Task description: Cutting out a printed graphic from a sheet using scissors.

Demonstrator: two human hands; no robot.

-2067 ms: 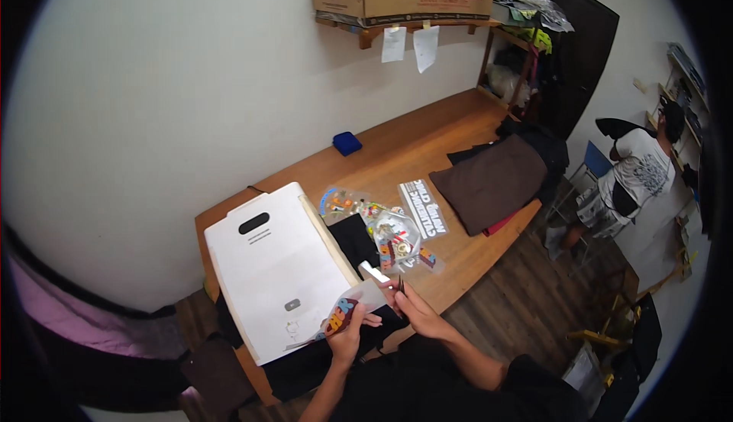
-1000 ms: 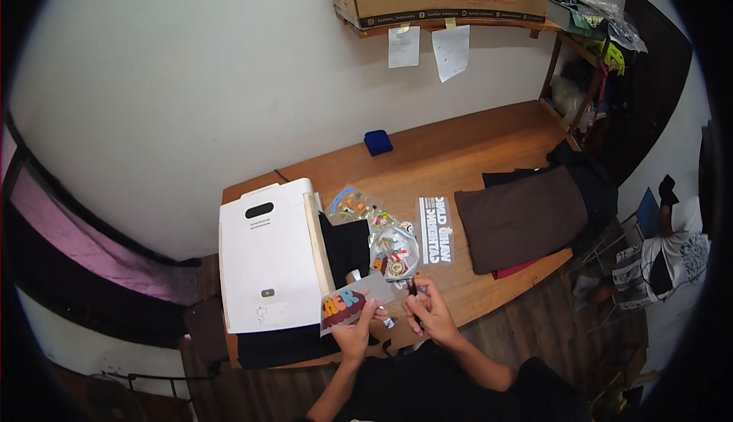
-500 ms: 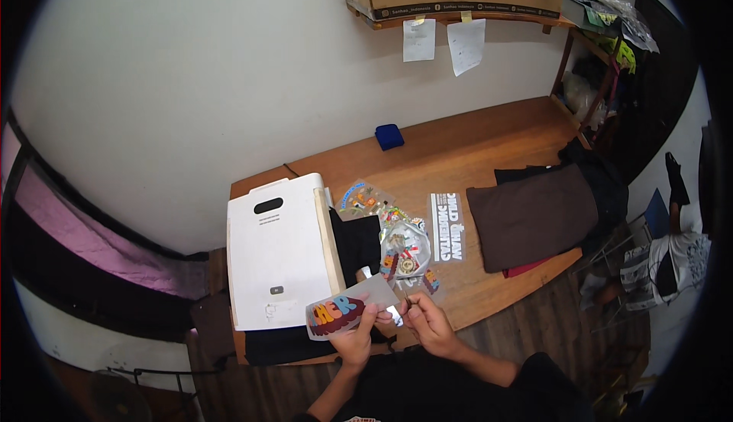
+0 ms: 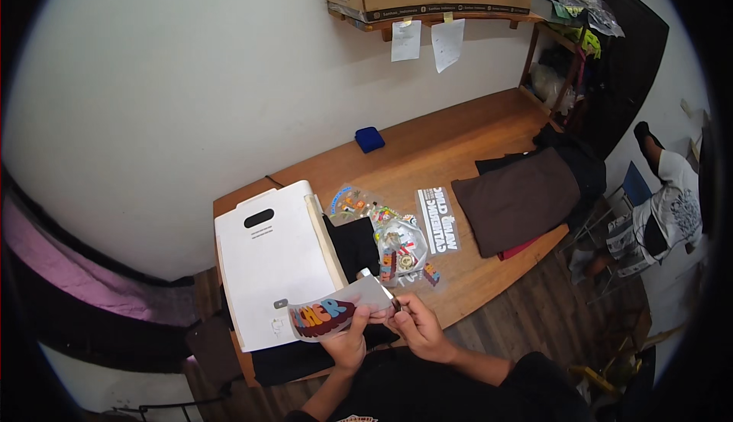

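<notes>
My left hand (image 4: 349,343) pinches a clear transfer film sheet (image 4: 374,292) that carries colourful block lettering. The film sticks out to the left, over the near right corner of a white heat press (image 4: 263,273). Close beside it, my right hand (image 4: 420,332) is closed on what look like scissors (image 4: 395,304) at the film's right end; mostly the dark handle shows and the fingers cover the rest. Just beyond my hands lie more printed film pieces (image 4: 359,202) and a crumpled clear plastic bag (image 4: 405,242). Black fabric (image 4: 353,248) sticks out from the press.
A folded brown garment (image 4: 515,200) lies on other dark and red clothes at the table's right. A film with white lettering (image 4: 437,223) and a blue folded cloth (image 4: 369,140) rest on the wooden table (image 4: 450,128). Another person (image 4: 676,193) is at the far right.
The view has shifted, so the table sits further left. The film in my left hand has swung slightly leftward and shows more of its lettering. My right hand has stayed at its end.
</notes>
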